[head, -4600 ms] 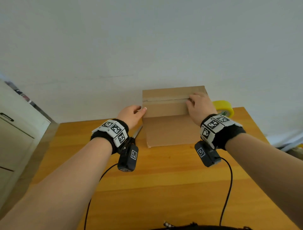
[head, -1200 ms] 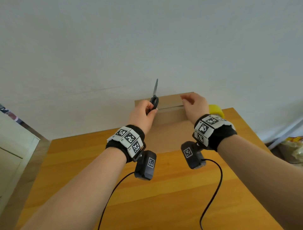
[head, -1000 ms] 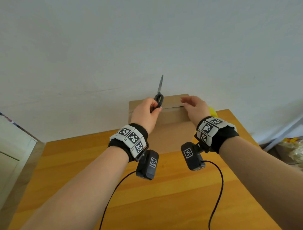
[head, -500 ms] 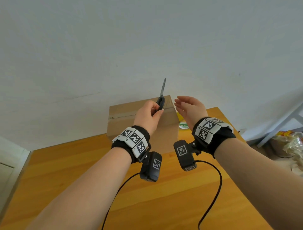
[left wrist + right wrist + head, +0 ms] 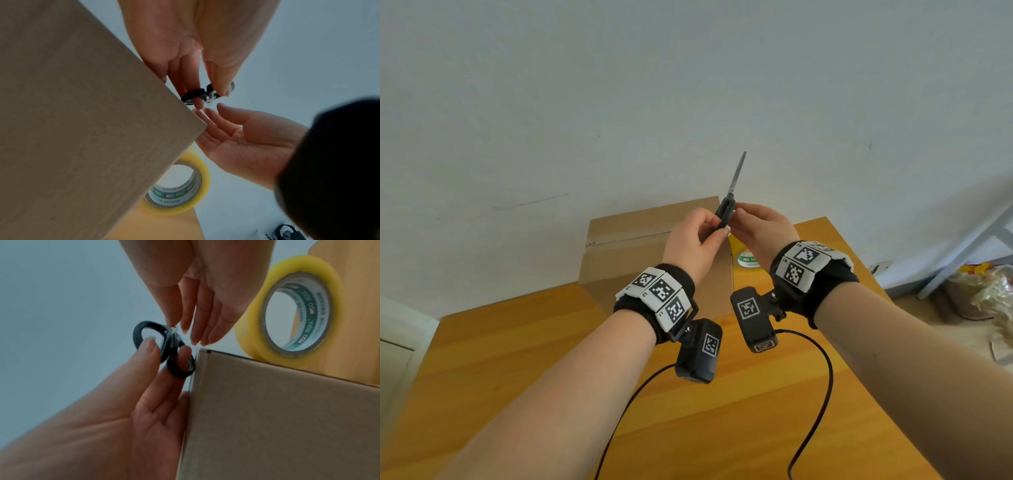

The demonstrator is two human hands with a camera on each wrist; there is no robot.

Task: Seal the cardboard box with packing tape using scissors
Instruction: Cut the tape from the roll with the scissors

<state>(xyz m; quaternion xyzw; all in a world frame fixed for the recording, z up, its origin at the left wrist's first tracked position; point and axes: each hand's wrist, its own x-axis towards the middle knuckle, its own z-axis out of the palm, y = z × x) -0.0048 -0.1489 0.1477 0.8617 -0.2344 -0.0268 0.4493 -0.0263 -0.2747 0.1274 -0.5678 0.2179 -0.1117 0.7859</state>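
Your left hand holds the black-handled scissors up above the near right corner of the cardboard box, thumb and fingers curled through and around the two loops, blades closed together and pointing up toward the pale wall. From the right wrist view you can see your thumb lying across one loop and a finger hooked through the other, the lower loop just beside the box's corner edge. Your right hand meets the scissors from the other side — its fingers are nearly straight and held close together, fingertips at the handles, touching or just short of them; you cannot tell which. It holds nothing of its own. The box sits on the wooden table against the wall, flaps down, with a strip of tape along the top seam. The roll of yellow packing tape lies on the table just beside the box's right side, behind your right hand — only a sliver of it shows from the head camera. Black cables trail from the wrist cameras over the table toward you.
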